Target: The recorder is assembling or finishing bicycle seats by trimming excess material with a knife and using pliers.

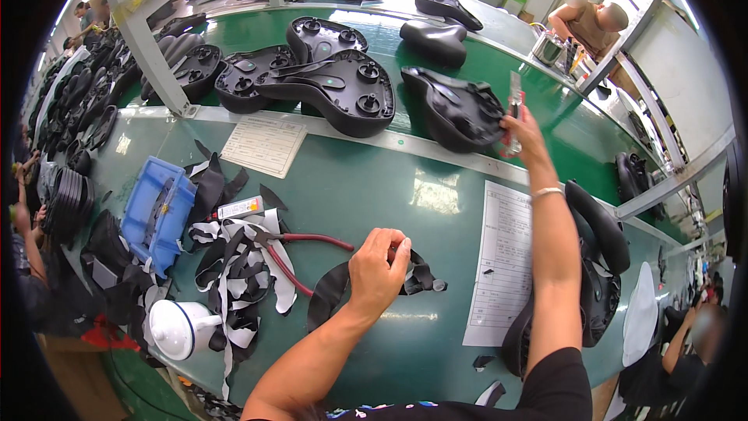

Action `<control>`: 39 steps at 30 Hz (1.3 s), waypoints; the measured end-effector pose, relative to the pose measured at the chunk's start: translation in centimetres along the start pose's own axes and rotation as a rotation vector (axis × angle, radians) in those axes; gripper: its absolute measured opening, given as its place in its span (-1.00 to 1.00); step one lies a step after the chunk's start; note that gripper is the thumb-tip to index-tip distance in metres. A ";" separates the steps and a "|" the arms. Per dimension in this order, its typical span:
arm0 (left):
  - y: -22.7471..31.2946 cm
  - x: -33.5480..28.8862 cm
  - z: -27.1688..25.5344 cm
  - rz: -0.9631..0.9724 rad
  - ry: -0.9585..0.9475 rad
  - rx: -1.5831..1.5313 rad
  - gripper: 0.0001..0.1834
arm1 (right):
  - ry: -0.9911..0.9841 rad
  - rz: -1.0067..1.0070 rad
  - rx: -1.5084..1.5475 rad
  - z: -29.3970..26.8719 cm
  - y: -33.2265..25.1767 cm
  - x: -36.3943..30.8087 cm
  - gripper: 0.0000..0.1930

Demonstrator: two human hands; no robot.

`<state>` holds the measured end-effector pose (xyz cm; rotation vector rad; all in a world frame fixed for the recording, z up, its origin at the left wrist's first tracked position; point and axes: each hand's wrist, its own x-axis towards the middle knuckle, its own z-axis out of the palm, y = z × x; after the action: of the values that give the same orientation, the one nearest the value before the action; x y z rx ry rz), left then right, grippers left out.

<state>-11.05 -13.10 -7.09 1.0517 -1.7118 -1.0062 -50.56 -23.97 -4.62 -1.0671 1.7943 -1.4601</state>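
At nine o'clock from the centre of my view lies a blue bin (148, 187), with a white mug (173, 330) near eight. Next come black and white scraps (248, 277), limp and tangled by the look of them, with red-handled pliers (321, 239) among them. At six o'clock, over the bench (421, 359), my left hand (378, 269) is curled loosely above a dark strip (327, 295); I cannot tell whether the fingers grip it. At half past one is the saddle (452, 113), underside up by the rail (413, 145), nose toward ten o'clock, wide end toward four. I judge it light for its bulk: a stiff shell with a padded cover that should give a little. The smooth skin may slide and could nick easily, so I would grip the hard rim at the wide end, thumb inside the shell, or else take the nose. At two o'clock my right hand (528, 136) is wrapped round a red knife (515, 101), blade up toward twelve. Its fingertips are at the saddle's rim; whether they touch it I cannot make out. I would keep that blade off the cover.
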 end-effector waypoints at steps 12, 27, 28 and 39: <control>1.0 -1.2 0.3 0.053 -0.067 0.074 -0.93 | -0.268 0.027 0.453 2.8 -6.4 7.3 -0.65; 0.4 -1.6 0.3 0.123 -0.073 0.107 -0.90 | 0.368 0.113 0.613 13.8 -2.9 13.9 -0.69; 0.3 -1.7 0.4 0.134 -0.032 0.112 -0.91 | 0.242 0.082 0.599 11.7 -4.5 11.7 -0.72; 0.5 -0.3 -2.0 -0.405 -0.346 -1.226 -0.42 | -0.462 -0.996 -1.009 8.2 -15.8 -34.0 -0.77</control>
<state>-9.25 -13.03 -6.07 0.3792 -0.7608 -2.1731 -22.96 -0.08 7.32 -2.8034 1.6625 -0.4683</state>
